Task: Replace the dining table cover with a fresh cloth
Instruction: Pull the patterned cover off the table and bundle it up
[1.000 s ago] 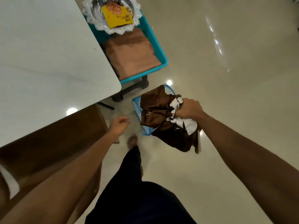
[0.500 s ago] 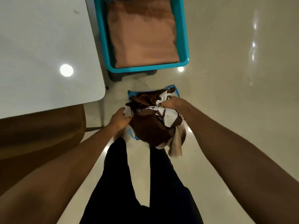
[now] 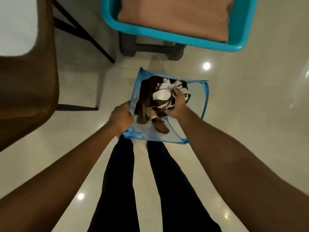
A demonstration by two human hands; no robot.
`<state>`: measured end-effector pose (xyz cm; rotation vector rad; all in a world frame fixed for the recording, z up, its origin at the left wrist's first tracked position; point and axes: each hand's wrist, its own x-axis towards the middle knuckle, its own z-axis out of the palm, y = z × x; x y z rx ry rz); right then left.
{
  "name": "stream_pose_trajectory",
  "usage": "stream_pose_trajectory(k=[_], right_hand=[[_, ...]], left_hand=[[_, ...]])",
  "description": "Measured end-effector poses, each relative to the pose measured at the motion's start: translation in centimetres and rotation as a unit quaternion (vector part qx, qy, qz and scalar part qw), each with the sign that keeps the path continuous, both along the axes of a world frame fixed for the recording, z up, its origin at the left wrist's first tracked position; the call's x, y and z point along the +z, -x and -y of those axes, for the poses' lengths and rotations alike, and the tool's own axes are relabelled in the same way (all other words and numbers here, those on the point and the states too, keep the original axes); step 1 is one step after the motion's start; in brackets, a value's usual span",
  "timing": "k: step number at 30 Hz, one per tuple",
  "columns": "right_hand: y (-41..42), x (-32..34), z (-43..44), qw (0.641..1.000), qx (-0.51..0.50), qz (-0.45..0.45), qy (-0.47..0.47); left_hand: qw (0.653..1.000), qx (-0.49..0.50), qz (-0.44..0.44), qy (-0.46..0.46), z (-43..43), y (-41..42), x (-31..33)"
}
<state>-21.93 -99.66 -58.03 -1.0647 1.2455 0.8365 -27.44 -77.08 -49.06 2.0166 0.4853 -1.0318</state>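
Note:
A crumpled brown and white cloth [image 3: 155, 97] lies inside a light blue mesh hamper [image 3: 204, 101] on the floor in front of my feet. My right hand [image 3: 178, 104] grips the bundle from above, inside the hamper's mouth. My left hand [image 3: 121, 116] holds the hamper's near left rim. A folded peach cloth [image 3: 175, 15] rests in a teal plastic tub [image 3: 184, 38] just beyond the hamper. The white dining table [image 3: 15, 25] shows bare at the far left.
A brown chair [image 3: 28, 91] stands at the left under the table corner, its dark legs [image 3: 83, 34] slanting across the floor. The tub sits on a dark grey stool [image 3: 150, 49]. My dark-trousered legs [image 3: 150, 190] stand on glossy beige tiles.
I have stepped up to the hamper and bent over it. My right hand lowered the brown and white cloth into it, and my left hand took hold of the rim.

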Motion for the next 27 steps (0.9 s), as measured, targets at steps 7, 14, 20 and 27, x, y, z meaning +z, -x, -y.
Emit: stream_pose_trajectory(k=[7,14,20,27], right_hand=[[2.4,2.6,-0.3,0.951,0.267,0.053,0.148],[1.6,8.1,1.0,0.92,0.347,0.151,0.098],[0.4,15.0,2.3,0.903,0.347,0.226,0.113],[-4.2,24.9,4.6,0.885,0.334,0.298,0.13]], left_hand=[[0.999,0.021,-0.043,0.006,0.1,-1.3,-0.9],[0.998,0.023,-0.03,-0.057,-0.3,-0.9,1.5],[0.984,0.102,0.117,-0.084,0.2,-2.6,9.0],[0.973,0.048,0.227,-0.003,3.7,-8.2,19.5]])
